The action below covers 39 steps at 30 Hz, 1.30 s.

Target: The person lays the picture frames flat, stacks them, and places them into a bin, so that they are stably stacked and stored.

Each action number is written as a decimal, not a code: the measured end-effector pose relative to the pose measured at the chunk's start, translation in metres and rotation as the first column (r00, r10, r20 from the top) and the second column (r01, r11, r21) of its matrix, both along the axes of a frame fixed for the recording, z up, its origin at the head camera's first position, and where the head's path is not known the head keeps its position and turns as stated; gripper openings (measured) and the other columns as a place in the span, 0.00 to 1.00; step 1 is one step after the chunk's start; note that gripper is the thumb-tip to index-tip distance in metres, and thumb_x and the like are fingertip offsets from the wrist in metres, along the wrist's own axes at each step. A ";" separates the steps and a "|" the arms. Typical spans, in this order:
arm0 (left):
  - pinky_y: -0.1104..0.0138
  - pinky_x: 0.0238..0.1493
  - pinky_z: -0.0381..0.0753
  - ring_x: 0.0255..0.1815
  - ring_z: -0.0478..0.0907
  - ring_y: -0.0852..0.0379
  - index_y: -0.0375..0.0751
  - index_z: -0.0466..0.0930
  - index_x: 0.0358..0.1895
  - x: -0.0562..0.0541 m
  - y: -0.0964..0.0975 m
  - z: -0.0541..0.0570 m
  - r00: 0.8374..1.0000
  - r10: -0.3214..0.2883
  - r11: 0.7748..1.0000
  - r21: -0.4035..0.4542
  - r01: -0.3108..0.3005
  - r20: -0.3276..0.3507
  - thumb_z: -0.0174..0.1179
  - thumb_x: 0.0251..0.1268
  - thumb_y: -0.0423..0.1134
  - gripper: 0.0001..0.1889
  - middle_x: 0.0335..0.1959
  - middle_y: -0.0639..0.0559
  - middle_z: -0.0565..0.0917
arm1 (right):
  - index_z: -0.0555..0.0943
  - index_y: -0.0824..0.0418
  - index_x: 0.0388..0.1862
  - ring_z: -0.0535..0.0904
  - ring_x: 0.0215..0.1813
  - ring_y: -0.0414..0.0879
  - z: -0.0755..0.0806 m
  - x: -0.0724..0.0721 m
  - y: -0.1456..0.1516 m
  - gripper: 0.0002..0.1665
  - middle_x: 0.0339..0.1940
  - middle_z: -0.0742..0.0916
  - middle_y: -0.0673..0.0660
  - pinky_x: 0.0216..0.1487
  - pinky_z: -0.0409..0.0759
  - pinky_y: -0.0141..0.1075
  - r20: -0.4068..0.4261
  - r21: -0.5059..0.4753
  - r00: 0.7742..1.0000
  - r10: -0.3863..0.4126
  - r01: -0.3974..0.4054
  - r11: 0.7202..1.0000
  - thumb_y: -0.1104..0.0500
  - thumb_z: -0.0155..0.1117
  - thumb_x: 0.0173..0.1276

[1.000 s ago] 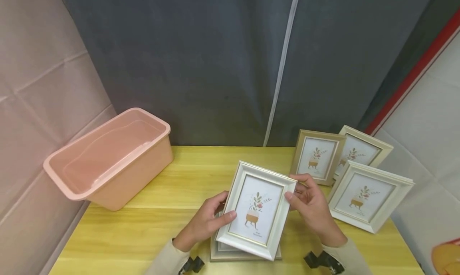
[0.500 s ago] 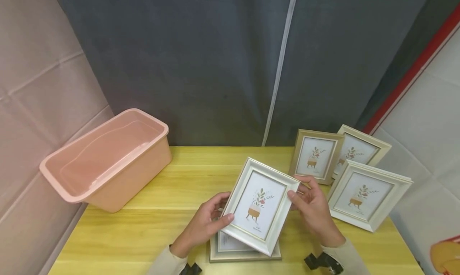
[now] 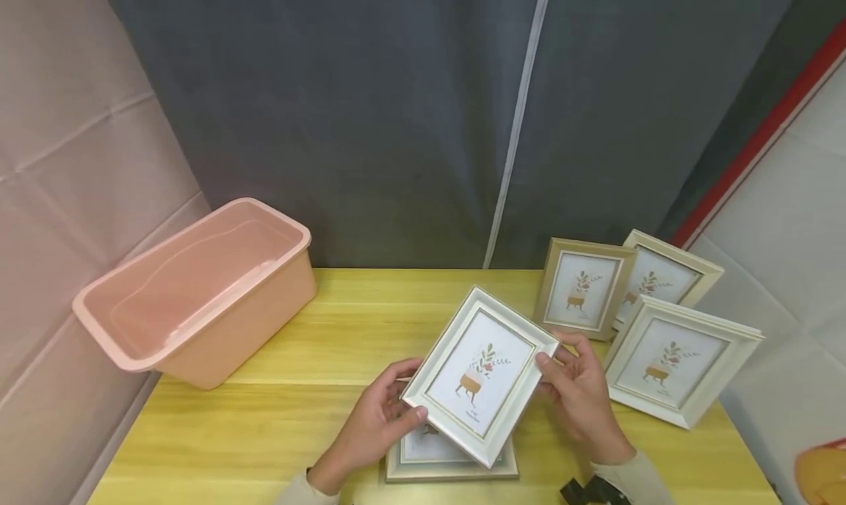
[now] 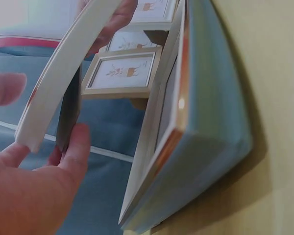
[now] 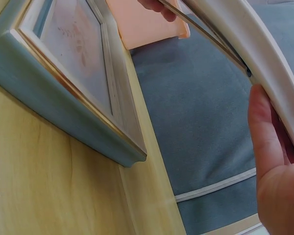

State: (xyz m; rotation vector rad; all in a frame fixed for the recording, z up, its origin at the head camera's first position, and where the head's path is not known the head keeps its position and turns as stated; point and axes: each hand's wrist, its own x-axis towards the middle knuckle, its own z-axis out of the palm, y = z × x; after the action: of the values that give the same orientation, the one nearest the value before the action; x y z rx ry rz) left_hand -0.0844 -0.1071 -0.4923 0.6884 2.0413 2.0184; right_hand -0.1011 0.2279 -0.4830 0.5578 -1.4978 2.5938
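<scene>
Both hands hold up a white picture frame (image 3: 479, 376) with a plant print, tilted clockwise in the head view. My left hand (image 3: 373, 420) grips its lower left corner, thumb at the front and fingers behind. In the left wrist view, those fingers reach a dark stand flap (image 4: 70, 112) angled off the frame's back. My right hand (image 3: 584, 395) pinches the upper right side, thumb on the front border. Under the held frame, another picture frame (image 3: 432, 446) lies face up on the table, partly covered; its pale bluish side (image 5: 73, 103) shows in the right wrist view.
At the back right stand a tan picture frame (image 3: 548, 288), a cream picture frame (image 3: 707, 274) partly behind it, and a white picture frame (image 3: 717, 409). A pink bin (image 3: 244, 314) sits at the left of the wooden table (image 3: 264, 424), before a dark curtain (image 3: 330, 123).
The held picture frame has turned further clockwise and shifted slightly to the right. Both hands keep their hold on it. More of the frame lying beneath shows at its left side.
</scene>
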 end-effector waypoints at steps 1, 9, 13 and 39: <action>0.62 0.62 0.87 0.64 0.81 0.53 0.40 0.65 0.78 0.001 0.000 0.000 1.000 0.002 1.000 0.014 -0.002 0.016 0.65 0.72 0.29 0.33 0.69 0.34 0.76 | 0.67 0.67 0.67 0.93 0.43 0.51 -0.001 0.000 -0.001 0.25 0.56 0.89 0.60 0.40 0.92 0.44 0.001 -0.012 1.000 -0.006 0.006 1.000 0.82 0.46 0.76; 0.62 0.63 0.87 0.64 0.80 0.56 0.42 0.65 0.78 0.008 0.005 -0.004 0.993 0.083 0.993 0.072 -0.089 0.085 0.66 0.71 0.28 0.35 0.75 0.34 0.70 | 0.69 0.66 0.63 0.93 0.41 0.50 -0.003 0.006 -0.008 0.22 0.53 0.90 0.59 0.38 0.91 0.42 0.068 -0.049 0.992 -0.106 0.109 0.993 0.81 0.49 0.76; 0.62 0.61 0.87 0.62 0.80 0.53 0.43 0.63 0.79 0.012 0.007 -0.006 0.985 0.134 0.987 0.074 -0.142 0.109 0.65 0.71 0.28 0.36 0.71 0.33 0.72 | 0.70 0.66 0.62 0.93 0.40 0.51 -0.003 0.007 -0.012 0.22 0.52 0.89 0.59 0.37 0.91 0.43 0.072 -0.071 0.990 -0.124 0.129 0.989 0.82 0.48 0.75; 0.58 0.46 0.92 0.54 0.87 0.53 0.39 0.62 0.79 0.014 0.003 0.001 0.901 0.228 0.936 0.172 -0.307 0.369 0.57 0.71 0.22 0.34 0.63 0.42 0.72 | 0.72 0.64 0.57 0.91 0.44 0.46 0.000 0.020 -0.014 0.22 0.52 0.86 0.52 0.37 0.92 0.41 0.037 0.169 0.999 -0.029 0.023 0.985 0.83 0.52 0.71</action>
State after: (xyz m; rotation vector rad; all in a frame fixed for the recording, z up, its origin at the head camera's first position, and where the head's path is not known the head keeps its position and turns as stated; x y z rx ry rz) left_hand -0.0702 -0.1045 -0.4909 0.0654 1.7975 2.3495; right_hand -0.0810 0.2142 -0.4831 0.5019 -1.7359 2.4879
